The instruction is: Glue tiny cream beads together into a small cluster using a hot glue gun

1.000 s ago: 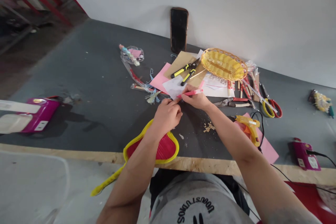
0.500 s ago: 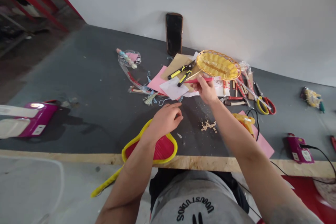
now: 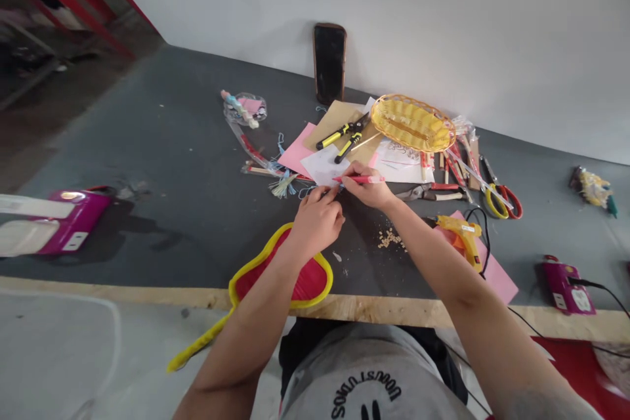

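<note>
far to the left a purple and white plastic box [image 3: 63, 220] sits on the dark grey table [image 3: 167, 144]. near the front edge lies a red heart-shaped fan with a yellow rim and a yellow handle [image 3: 290, 275]; the handle hangs off the wooden edge. the left forearm lies over part of the fan.

the left hand [image 3: 317, 216] is curled, with its fingertips pinched together on something too small to see. it is just beside the right hand.

the right hand [image 3: 369, 187] is closed around a thin red pen [image 3: 359, 179]. the pen is long, straight and bright red all over. it lies almost flat, with its tip pointing left toward the left hand. the tip is just at the edge of a white sheet of paper [image 3: 325, 167].

behind the hands a pink sheet of paper [image 3: 298, 147] and a brown card [image 3: 335, 118] lie under black cutters with yellow handles [image 3: 347, 134]. a black phone [image 3: 329, 62] leans on the white wall.

more to the right a yellow woven plastic basket [image 3: 412, 123] rests on the papers. then come scissors with one yellow and one red loop [image 3: 502, 200], and a yellow glue gun [image 3: 462, 236] on pink paper. a small purple box with a cord [image 3: 568, 282] is far to the right.
</note>
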The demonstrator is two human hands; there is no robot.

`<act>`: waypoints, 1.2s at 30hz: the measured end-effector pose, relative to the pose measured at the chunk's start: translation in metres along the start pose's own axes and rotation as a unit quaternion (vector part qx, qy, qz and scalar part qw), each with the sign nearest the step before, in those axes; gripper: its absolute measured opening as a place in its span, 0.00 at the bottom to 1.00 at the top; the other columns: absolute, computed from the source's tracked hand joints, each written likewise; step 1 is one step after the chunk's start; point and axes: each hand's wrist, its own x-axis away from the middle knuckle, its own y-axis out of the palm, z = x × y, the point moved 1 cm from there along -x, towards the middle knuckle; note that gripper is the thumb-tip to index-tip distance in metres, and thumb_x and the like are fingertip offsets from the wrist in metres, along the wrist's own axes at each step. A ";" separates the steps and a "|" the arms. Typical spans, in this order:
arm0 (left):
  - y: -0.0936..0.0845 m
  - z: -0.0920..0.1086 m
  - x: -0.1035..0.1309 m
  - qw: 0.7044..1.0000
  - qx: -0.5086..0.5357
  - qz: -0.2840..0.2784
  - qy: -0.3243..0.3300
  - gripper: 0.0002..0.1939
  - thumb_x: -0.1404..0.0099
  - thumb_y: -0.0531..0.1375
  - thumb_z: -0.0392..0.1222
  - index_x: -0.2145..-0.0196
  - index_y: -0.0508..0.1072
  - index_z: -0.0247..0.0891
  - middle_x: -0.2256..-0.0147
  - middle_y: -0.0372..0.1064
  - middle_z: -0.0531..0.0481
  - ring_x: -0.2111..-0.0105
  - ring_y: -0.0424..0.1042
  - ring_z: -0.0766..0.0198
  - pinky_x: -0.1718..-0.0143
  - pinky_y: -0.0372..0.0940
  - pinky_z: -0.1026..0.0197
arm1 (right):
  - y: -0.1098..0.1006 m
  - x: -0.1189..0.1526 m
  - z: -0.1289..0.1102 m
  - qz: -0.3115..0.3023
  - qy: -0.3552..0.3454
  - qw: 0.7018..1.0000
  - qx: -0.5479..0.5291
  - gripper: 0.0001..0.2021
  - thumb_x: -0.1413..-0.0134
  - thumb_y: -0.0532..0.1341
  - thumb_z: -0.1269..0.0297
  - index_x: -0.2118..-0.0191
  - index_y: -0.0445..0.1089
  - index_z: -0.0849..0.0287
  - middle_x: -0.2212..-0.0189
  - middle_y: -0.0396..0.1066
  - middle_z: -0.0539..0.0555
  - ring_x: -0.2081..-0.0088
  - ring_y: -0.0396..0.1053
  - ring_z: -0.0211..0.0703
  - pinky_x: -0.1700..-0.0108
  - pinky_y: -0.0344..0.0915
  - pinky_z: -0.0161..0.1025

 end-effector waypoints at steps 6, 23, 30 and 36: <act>0.003 -0.002 0.000 1.000 -0.003 -0.001 0.013 0.07 0.36 0.61 0.35 0.71 0.78 0.37 0.40 0.70 0.40 0.51 0.68 0.45 0.45 0.68 0.42 | 0.003 0.001 0.005 -0.008 -0.006 1.000 0.001 0.06 0.44 0.60 0.61 0.68 0.68 0.57 0.71 0.74 0.51 0.70 0.69 0.39 0.65 0.66 0.37; 0.002 -0.004 0.001 0.999 0.030 -0.010 0.000 0.05 0.36 0.61 0.33 0.69 0.77 0.36 0.41 0.68 0.33 0.41 0.67 0.43 0.43 0.68 0.42 | 0.003 0.001 0.006 -0.005 -0.010 1.000 0.002 0.05 0.46 0.60 0.64 0.71 0.66 0.56 0.74 0.72 0.50 0.71 0.69 0.40 0.66 0.66 0.37; 0.002 -0.004 0.002 0.999 0.030 -0.010 -0.002 0.06 0.36 0.60 0.33 0.69 0.77 0.37 0.40 0.68 0.34 0.41 0.67 0.43 0.42 0.67 0.40 | 0.004 0.001 0.007 -0.006 -0.003 1.000 0.005 0.07 0.43 0.61 0.61 0.70 0.68 0.57 0.72 0.74 0.51 0.70 0.69 0.39 0.64 0.67 0.37; 0.001 -0.004 0.001 1.000 0.027 -0.013 0.000 0.06 0.36 0.61 0.34 0.69 0.77 0.37 0.41 0.69 0.34 0.41 0.67 0.44 0.43 0.68 0.42 | 0.006 -0.001 0.009 -0.001 0.007 1.000 0.006 0.07 0.42 0.63 0.59 0.67 0.70 0.56 0.70 0.75 0.51 0.68 0.71 0.41 0.63 0.68 0.39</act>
